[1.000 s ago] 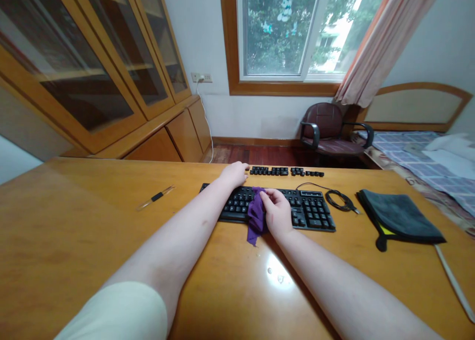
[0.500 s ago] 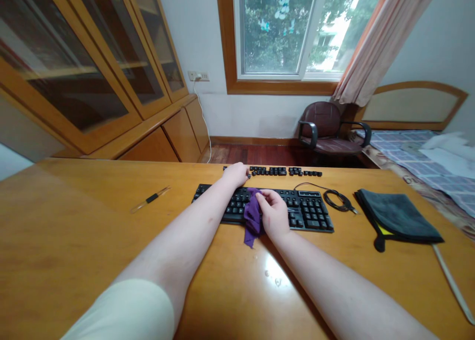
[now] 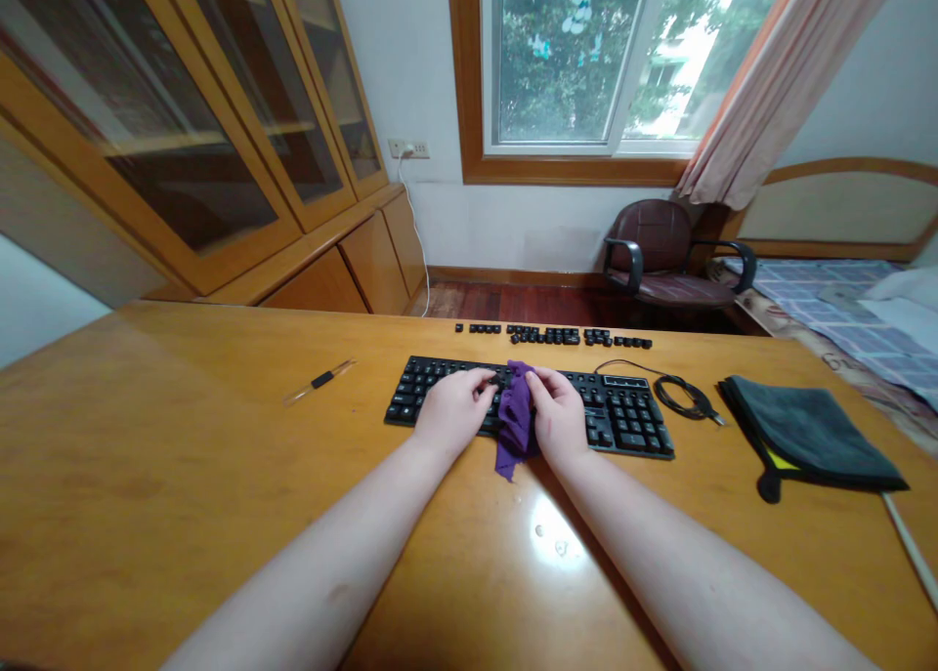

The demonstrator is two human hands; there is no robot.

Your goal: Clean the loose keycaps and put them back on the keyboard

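A black keyboard [image 3: 634, 422] lies on the wooden desk, and its top row shows bare spots where keycaps are off. My right hand [image 3: 561, 412] pinches a bunched purple cloth [image 3: 516, 417], which drapes over the middle of the keyboard and hangs past its near edge. Just left of the cloth, my left hand [image 3: 452, 407] rests over the keys. Its thumb and fingertips are pinched together at the upper rows; whatever lies between them is too small to make out. Loose black keycaps [image 3: 562, 336] stand in rows along the desk's far edge.
Right of the keyboard sit its coiled cable [image 3: 681, 398] and a folded grey cloth [image 3: 813, 432] with a black edge. A thin wire tool with a dark handle [image 3: 320, 380] lies to the left. Beyond the desk are an office chair [image 3: 660, 251] and a glass-door cabinet [image 3: 241, 163].
My left hand has come back from the loose keycaps to the keyboard, beside the purple cloth. My right hand still pinches the cloth. The whole view has shifted slightly.
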